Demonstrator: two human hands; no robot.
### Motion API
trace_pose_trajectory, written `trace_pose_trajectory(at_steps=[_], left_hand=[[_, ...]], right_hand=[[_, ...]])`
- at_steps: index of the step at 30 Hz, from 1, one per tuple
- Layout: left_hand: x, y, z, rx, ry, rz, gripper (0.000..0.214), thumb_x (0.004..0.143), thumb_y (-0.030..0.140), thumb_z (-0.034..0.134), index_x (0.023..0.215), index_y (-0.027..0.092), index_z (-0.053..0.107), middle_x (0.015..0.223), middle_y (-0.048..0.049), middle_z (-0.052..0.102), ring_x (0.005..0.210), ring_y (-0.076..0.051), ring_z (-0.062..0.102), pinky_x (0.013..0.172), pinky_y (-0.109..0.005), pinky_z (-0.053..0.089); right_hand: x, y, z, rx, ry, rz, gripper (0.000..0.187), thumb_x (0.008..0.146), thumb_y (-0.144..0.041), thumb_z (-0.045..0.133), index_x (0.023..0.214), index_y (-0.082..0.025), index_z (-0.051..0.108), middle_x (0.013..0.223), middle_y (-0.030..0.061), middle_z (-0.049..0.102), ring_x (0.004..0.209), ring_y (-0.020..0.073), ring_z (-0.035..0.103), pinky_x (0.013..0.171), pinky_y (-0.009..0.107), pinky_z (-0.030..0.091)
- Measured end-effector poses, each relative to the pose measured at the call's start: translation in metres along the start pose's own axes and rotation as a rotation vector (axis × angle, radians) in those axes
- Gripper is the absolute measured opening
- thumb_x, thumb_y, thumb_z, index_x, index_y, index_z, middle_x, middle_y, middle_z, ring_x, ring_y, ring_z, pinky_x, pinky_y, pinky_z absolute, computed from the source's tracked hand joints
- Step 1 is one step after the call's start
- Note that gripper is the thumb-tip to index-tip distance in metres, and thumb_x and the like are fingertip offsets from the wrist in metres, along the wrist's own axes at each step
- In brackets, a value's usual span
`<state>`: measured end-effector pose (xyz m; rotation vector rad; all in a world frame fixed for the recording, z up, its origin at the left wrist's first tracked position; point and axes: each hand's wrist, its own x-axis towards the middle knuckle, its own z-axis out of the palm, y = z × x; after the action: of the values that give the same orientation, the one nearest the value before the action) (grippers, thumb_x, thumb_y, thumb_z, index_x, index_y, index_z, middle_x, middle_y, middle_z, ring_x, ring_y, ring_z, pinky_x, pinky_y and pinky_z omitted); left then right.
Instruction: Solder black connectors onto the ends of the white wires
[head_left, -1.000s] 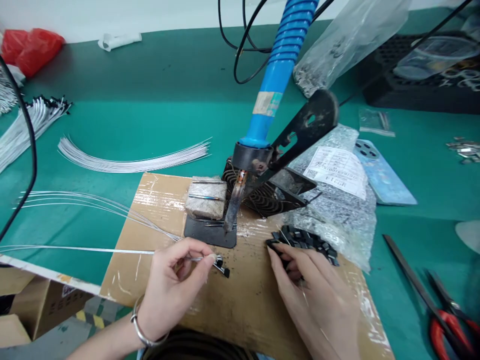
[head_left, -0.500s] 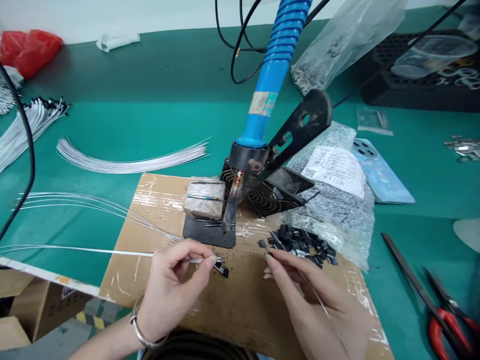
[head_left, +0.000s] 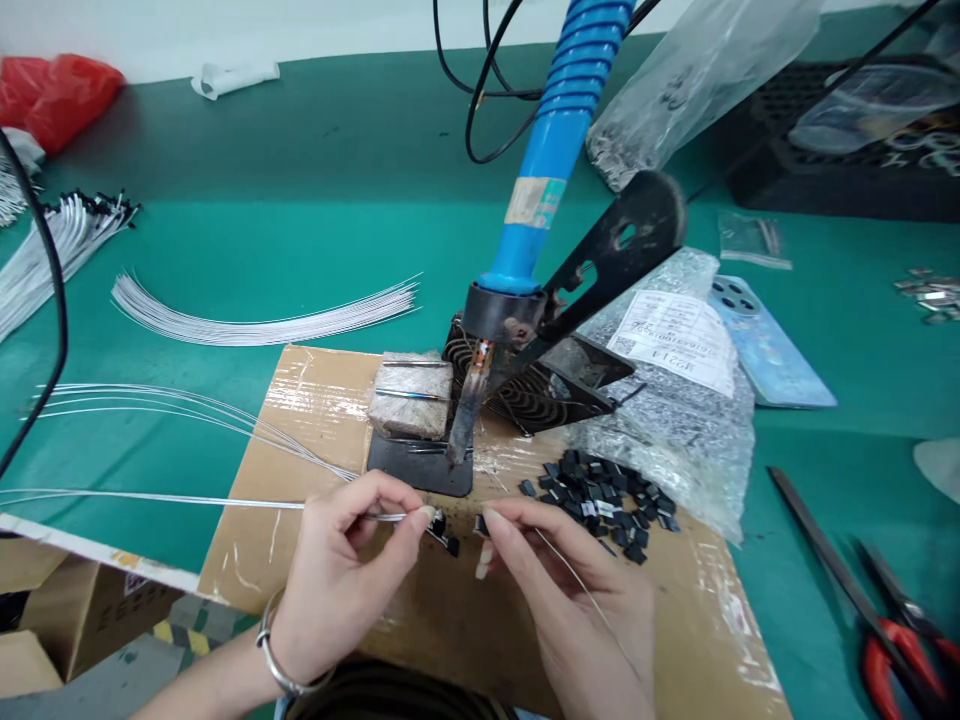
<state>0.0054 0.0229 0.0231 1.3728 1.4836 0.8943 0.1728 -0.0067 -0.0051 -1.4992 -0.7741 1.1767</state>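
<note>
Several white wires (head_left: 187, 498) run in from the left to the left hand (head_left: 352, 580), whose thumb and forefinger pinch them above the cardboard (head_left: 322, 400), with black tips (head_left: 448, 545) poking out past the fingers. Near it, but not touching, the right hand (head_left: 570, 640) grips one small black piece (head_left: 481, 524) between fingertips — a thin pale strand (head_left: 582, 584) lies across that hand. Beyond it, loose black pieces (head_left: 600, 495) lie heaped on the cardboard. A blue soldering iron (head_left: 525, 245) slants down toward a black pad (head_left: 401, 475).
</note>
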Motion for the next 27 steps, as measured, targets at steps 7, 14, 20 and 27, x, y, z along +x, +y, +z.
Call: trace_pose_trajectory(at_steps=[7,14,20,27], left_hand=[[-0.004,-0.01,0.001,-0.042,-0.028,-0.047,0.016,0.092,0.026,0.071,0.078,0.019,0.075,0.062,0.0008,0.066,0.052,-0.011,0.047,0.049,-0.023,0.035],[-0.004,-0.009,-0.001,-0.134,-0.119,-0.062,0.011,0.091,0.021,0.073,0.079,0.019,0.075,0.079,-0.0035,0.077,0.065,-0.014,0.062,0.058,-0.023,0.045],[-0.003,-0.01,0.001,-0.147,-0.14,-0.083,0.012,0.091,0.022,0.072,0.08,0.019,0.074,0.084,-0.0043,0.078,0.068,-0.014,0.064,0.06,-0.023,0.047],[-0.002,-0.011,0.002,-0.218,-0.147,-0.101,0.012,0.091,0.022,0.074,0.08,0.018,0.072,0.086,-0.0046,0.078,0.073,-0.014,0.068,0.065,-0.021,0.052]], right_hand=[[-0.006,-0.009,0.014,0.105,0.027,0.115,0.014,0.081,-0.036,0.087,0.077,-0.024,0.082,0.06,-0.0011,0.069,0.056,0.0141,0.063,0.057,0.023,0.055],[-0.007,-0.011,0.018,0.146,-0.018,0.178,0.016,0.082,-0.039,0.086,0.077,-0.024,0.082,0.06,-0.002,0.067,0.052,0.0122,0.058,0.052,0.022,0.051],[-0.008,-0.011,0.018,0.129,-0.024,0.188,0.019,0.082,-0.04,0.086,0.075,-0.023,0.082,0.059,-0.0014,0.067,0.049,0.0115,0.058,0.049,0.021,0.051],[-0.008,-0.012,0.019,0.133,-0.018,0.188,0.016,0.082,-0.038,0.086,0.075,-0.024,0.082,0.06,-0.0021,0.068,0.049,0.0102,0.057,0.049,0.02,0.05]])
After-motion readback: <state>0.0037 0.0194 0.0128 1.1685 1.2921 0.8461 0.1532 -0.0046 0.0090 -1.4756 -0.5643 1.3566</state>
